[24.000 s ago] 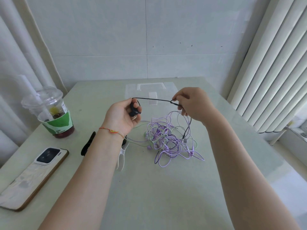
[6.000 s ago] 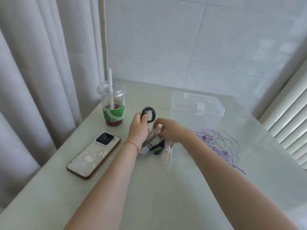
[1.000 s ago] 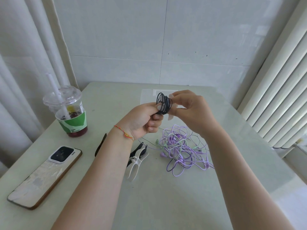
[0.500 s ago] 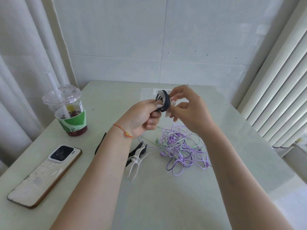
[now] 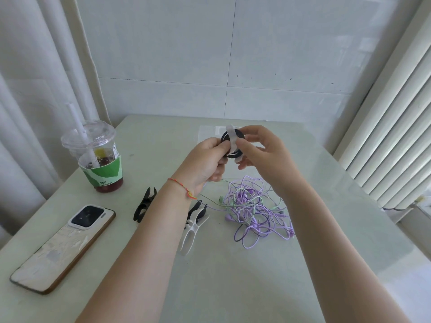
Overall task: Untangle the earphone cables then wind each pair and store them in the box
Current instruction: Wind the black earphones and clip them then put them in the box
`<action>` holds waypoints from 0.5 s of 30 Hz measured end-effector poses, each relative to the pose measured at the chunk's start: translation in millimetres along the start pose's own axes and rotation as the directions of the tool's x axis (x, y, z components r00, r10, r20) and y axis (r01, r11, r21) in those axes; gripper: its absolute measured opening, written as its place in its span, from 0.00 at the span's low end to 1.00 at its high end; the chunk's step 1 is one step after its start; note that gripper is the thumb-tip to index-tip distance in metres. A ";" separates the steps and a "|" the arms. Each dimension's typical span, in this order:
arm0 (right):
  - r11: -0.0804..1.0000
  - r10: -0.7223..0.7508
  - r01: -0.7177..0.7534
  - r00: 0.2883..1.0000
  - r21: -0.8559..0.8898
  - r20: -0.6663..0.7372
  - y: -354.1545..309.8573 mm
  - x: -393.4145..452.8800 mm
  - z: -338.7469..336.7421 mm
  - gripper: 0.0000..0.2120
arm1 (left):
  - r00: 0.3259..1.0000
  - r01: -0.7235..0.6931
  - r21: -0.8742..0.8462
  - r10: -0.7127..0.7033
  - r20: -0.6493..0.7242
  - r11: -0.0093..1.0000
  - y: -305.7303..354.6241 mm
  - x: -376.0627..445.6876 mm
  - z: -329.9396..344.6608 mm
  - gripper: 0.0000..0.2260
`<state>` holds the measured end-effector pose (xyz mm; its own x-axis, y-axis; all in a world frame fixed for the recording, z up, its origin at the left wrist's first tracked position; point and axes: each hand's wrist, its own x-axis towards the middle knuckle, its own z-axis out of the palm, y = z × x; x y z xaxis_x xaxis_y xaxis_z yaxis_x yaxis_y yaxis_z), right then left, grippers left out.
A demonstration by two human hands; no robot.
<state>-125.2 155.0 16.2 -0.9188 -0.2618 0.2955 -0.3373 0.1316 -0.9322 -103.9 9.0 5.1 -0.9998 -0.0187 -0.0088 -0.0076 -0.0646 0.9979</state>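
phone (image 5: 63, 247) near-left of hands | clips (image 5: 193, 226) under left wrist | purple tangle (image 5: 254, 213) on table (image 5: 233, 287) below right hand | left hand (image 5: 205, 164) grips black coil (image 5: 233, 145) | right hand (image 5: 263, 155) pinches white clip (image 5: 231, 136) across coil | cup (image 5: 98, 155) far left | box (image 5: 210, 132) behind hands

Drink cup (image 5: 98, 157), green sleeve (image 5: 103, 174): carrying small white print reading "DARE TO BE FRESH", running vertically near sleeve's lower edge. White sticker (image 5: 114, 149) on cup wall above sleeve: showing print too small to read. Phone (image 5: 64, 247): showing no legible marking on back.
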 end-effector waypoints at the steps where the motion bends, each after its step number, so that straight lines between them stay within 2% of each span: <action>1: 1.000 0.000 0.000 1.000 0.026 -0.003 0.5 0.2 -0.3 0.08 | 1.000 0.005 -0.020 -0.004 0.011 1.000 -0.2 -0.1 0.9 0.10; 6: 0.988 0.037 -0.040 0.999 0.147 0.019 3.6 4.0 -0.7 0.15 | 0.999 0.006 -0.070 -0.003 0.036 0.998 -1.0 -0.8 2.2 0.12; 9: 0.980 0.052 -0.056 0.998 0.189 0.026 6.7 5.1 0.5 0.14 | 0.999 0.002 -0.057 0.001 0.044 0.998 -1.6 -0.7 2.9 0.11; 15: 0.994 0.029 -0.015 0.991 0.105 -0.133 9.3 5.0 3.8 0.13 | 0.991 -0.026 0.064 0.018 0.133 0.998 -1.9 -3.0 3.1 0.08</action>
<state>-132.1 151.3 8.2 -0.9472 -0.1280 0.2938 -0.3004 0.0346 -0.9532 -100.9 12.3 3.4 -0.9934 0.1135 0.0176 0.0177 -0.0003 0.9998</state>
